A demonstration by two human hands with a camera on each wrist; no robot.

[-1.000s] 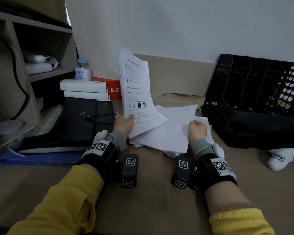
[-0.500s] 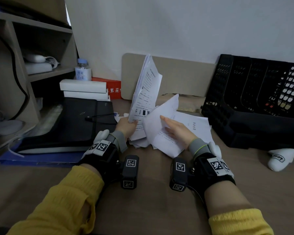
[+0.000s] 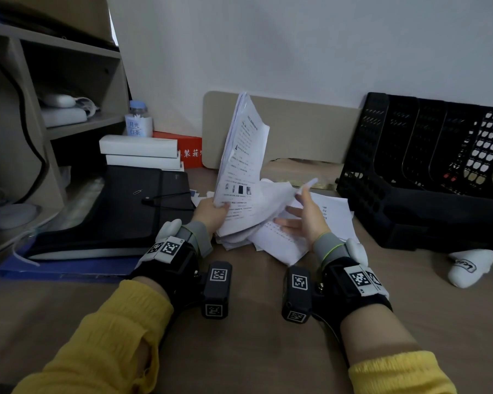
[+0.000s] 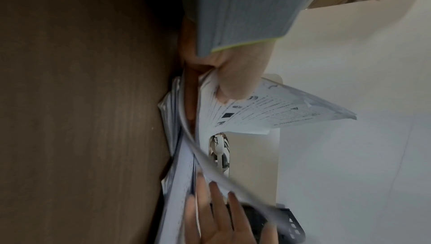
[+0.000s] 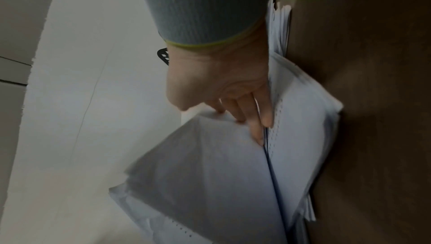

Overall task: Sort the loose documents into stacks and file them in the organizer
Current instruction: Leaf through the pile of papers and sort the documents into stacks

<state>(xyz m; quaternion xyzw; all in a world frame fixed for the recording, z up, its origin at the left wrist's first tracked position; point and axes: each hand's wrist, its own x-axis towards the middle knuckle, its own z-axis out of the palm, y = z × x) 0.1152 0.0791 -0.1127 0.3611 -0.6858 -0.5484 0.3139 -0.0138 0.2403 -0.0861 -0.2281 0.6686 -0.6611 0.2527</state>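
Desk (image 3: 254,351): brown wood grain.
Centre: loose papers (image 3: 336,217).
Right: black organizer (image 3: 427,194).
Left: black folder (image 3: 131,206).

Bare desk (image 3: 254,351) near side of both hands: free passage. Right of right hand (image 3: 305,217): organizer (image 3: 410,177) blocks, w/ papers (image 3: 336,214) between. Left of left hand (image 3: 211,211): black folder (image 3: 120,206), boxes (image 3: 138,152) beyond. Ahead: upright board (image 3: 296,132) at wall.

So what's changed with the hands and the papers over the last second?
The left hand turned its printed sheaf edge-on and upright, keeping its grip. The right hand left the flat pile's right edge, moved left with fingers spread and lifted blank sheets toward the sheaf. The black organizer and white boxes stayed put.
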